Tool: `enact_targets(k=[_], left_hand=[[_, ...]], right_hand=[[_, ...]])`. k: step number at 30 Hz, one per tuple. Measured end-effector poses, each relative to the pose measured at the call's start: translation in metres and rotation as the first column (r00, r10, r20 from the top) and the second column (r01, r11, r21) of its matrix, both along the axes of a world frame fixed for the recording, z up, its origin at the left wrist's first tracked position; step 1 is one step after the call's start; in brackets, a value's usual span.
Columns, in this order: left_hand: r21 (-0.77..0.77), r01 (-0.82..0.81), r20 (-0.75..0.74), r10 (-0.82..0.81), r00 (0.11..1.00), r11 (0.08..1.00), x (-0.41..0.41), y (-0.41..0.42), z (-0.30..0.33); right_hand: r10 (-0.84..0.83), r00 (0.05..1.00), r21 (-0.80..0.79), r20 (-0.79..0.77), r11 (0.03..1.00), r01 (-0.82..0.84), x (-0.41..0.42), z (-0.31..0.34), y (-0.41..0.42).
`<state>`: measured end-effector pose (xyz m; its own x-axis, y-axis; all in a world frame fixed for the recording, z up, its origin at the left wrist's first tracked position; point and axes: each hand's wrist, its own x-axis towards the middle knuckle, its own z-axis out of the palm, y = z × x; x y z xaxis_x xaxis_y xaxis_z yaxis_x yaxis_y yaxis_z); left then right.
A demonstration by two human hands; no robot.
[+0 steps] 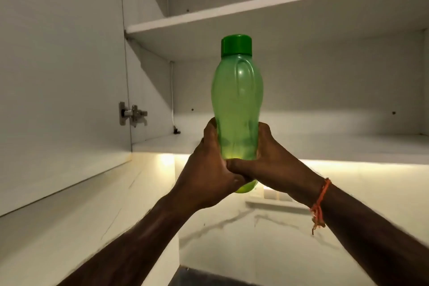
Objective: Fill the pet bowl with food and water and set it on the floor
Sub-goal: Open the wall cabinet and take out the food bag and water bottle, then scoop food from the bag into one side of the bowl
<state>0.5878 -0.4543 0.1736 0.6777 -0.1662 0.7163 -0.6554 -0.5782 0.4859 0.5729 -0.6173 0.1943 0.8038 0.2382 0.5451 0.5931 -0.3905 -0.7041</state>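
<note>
A translucent green bottle point(236, 100) with a darker green screw cap point(236, 45) stands upright in front of an open wall cupboard. My left hand point(209, 169) and my right hand point(274, 165) both grip its lower part from either side, fingers meeting under its base. The cap is on. An orange thread is tied around my right wrist. No pet bowl is in view.
The white cupboard has a lower shelf point(325, 146) and an upper shelf point(255, 7). Its door point(58, 76) hangs open at left on a metal hinge point(132, 114). A light strip glows under the cupboard above a marble-patterned wall point(255, 227).
</note>
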Motion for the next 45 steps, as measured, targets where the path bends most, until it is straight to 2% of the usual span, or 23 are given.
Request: enact_targets(k=[3,7,12,16,23,27,30,34,37,40,42,45], left_hand=[[0.021,-0.072,-0.066,0.073,0.995,0.997,-0.018,0.024,-0.044],[0.112,-0.118,-0.206,0.139,0.969,0.987,-0.036,0.049,-0.118],[0.137,-0.071,-0.360,0.116,0.926,0.988,-0.043,0.070,-0.224],[0.156,0.019,-0.453,0.054,0.890,0.988,-0.051,0.078,-0.295],[0.149,0.052,-0.644,0.057,0.763,0.987,-0.062,0.087,-0.400],[0.147,0.030,-0.715,0.086,0.694,0.989,-0.063,0.092,-0.441],[0.149,0.008,-0.739,0.106,0.666,0.989,-0.064,0.095,-0.455],[0.175,-0.012,-0.730,0.138,0.670,0.985,-0.067,0.094,-0.452],[0.134,-0.082,-0.763,0.156,0.627,0.988,-0.079,0.091,-0.443],[0.269,-0.134,-0.779,0.297,0.553,0.954,-0.092,0.085,-0.428],[0.382,-0.100,-0.777,0.377,0.504,0.919,-0.098,0.080,-0.415],[0.491,0.127,-0.786,0.375,0.492,0.862,-0.104,0.070,-0.395]], right_hand=[[0.028,0.998,-0.023,-0.060,0.999,-0.030,-0.011,-0.046,0.022],[-0.021,0.993,-0.080,-0.114,0.997,0.012,-0.019,-0.127,0.047],[-0.090,0.939,-0.126,-0.331,0.991,0.051,-0.031,-0.236,0.063],[-0.123,0.902,-0.152,-0.414,0.986,0.065,-0.036,-0.311,0.068],[-0.163,0.800,-0.197,-0.578,0.979,0.057,-0.049,-0.417,0.071],[-0.188,0.766,-0.222,-0.615,0.973,0.061,-0.055,-0.457,0.080],[-0.185,0.775,-0.216,-0.604,0.974,0.065,-0.058,-0.470,0.084],[-0.206,0.787,-0.224,-0.582,0.971,0.089,-0.055,-0.475,0.085],[-0.222,0.806,-0.223,-0.549,0.968,0.115,-0.059,-0.472,0.080],[-0.213,0.837,-0.226,-0.505,0.968,0.110,-0.063,-0.466,0.070],[-0.214,0.857,-0.245,-0.468,0.964,0.106,-0.068,-0.458,0.063],[-0.215,0.886,-0.235,-0.410,0.964,0.125,-0.079,-0.442,0.052]])
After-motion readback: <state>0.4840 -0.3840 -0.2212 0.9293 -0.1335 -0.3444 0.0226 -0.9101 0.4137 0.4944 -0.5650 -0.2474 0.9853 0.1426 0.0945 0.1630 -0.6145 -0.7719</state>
